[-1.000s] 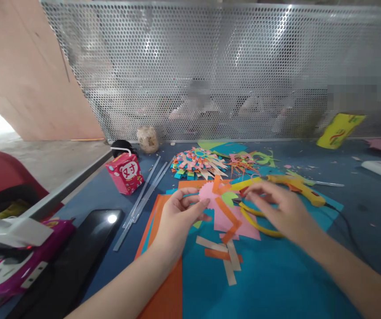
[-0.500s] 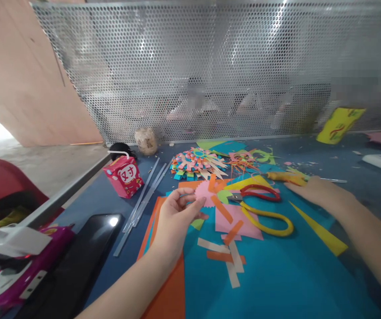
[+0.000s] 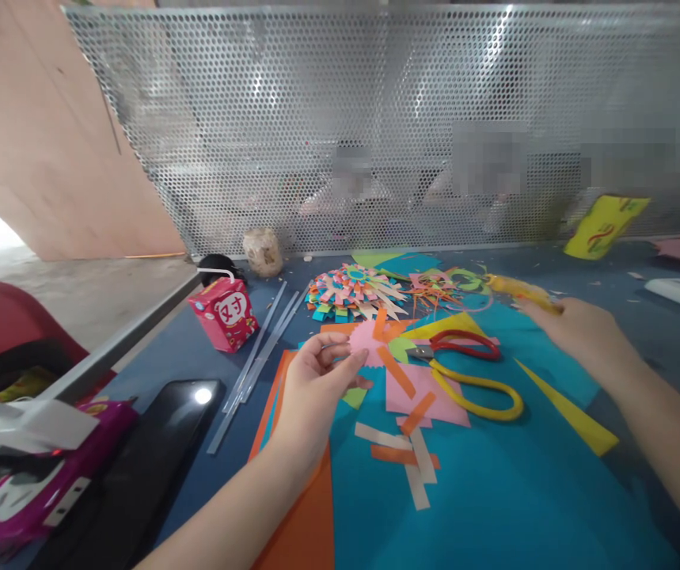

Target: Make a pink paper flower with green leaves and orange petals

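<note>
Between the thumb and fingers of my left hand (image 3: 321, 380) is a pink paper disc (image 3: 365, 340) with a notched edge. An orange strip stands at its right side. My right hand (image 3: 580, 332) is closed around a yellow glue gun (image 3: 521, 290), its tip pointing left near green paper curls. Red-and-yellow-handled scissors (image 3: 476, 392) lie between the hands on a pink paper piece (image 3: 402, 388). Loose orange strips (image 3: 419, 413) and cream strips (image 3: 416, 484) are scattered on blue paper (image 3: 494, 491). Behind the disc sits a fringed multicoloured paper flower (image 3: 355, 289).
Clear glue sticks (image 3: 265, 352), a red drink box (image 3: 224, 313) with a straw, and a black phone (image 3: 138, 467) are at left. A perforated metal screen (image 3: 375, 103) closes off the back. A yellow packet (image 3: 606, 227) stands at the back right.
My right hand has raised the glue gun from near the table, turning its rear end down to the right. My left hand keeps the disc in nearly the same place.
</note>
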`<state>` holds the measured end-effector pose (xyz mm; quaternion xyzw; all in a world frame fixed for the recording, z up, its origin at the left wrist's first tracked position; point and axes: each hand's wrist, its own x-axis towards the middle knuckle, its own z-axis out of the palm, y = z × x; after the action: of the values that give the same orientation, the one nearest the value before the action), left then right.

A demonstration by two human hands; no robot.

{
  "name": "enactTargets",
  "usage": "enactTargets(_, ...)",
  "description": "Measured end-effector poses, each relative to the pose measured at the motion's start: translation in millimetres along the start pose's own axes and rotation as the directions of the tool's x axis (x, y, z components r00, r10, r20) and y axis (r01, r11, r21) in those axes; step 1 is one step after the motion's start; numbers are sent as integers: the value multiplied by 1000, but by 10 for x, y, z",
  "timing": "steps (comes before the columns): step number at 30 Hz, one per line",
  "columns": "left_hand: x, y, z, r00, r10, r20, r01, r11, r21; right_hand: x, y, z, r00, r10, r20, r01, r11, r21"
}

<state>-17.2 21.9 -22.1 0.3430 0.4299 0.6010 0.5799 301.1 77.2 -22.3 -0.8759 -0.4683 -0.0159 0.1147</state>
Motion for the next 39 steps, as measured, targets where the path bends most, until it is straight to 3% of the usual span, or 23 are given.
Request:
enactTargets(10,-18,-12,-19,991,-1,131,-8,998,63,-24,-92,-9,995,15,102,-11,999,-43)
enactTargets(13,41,-23,-53,990,36,133,-32,999,-38,-42,-120,-13,990,22,136,-15,999,-50)
enactTargets(17,194,14,10,992,-14,125,40,976,-213,-45,-118,-13,986,36,164,-31,999,-29)
enactTargets(20,326,3,262,978,-39,203,83,973,-216,-23,-92,12,986,40,162,-40,999,-4)
enactTargets(23,470,-108,690,966,-58,254,116,969,-219,14,-52,43,988,65,139,-68,998,19)
enactTargets(27,706,-335,1314,958,-93,270,157,961,-227,62,11,54,988,103,115,-110,992,56)
enactTargets(30,903,-469,1645,966,-98,240,152,964,-219,87,53,52,986,122,117,-133,988,84)
enactTargets(33,1093,-560,1804,973,-111,204,151,970,-193,103,72,58,983,126,131,-141,984,110)
enactTargets(39,1272,-659,1874,968,-126,217,157,979,-133,123,76,49,975,158,156,-181,973,145)
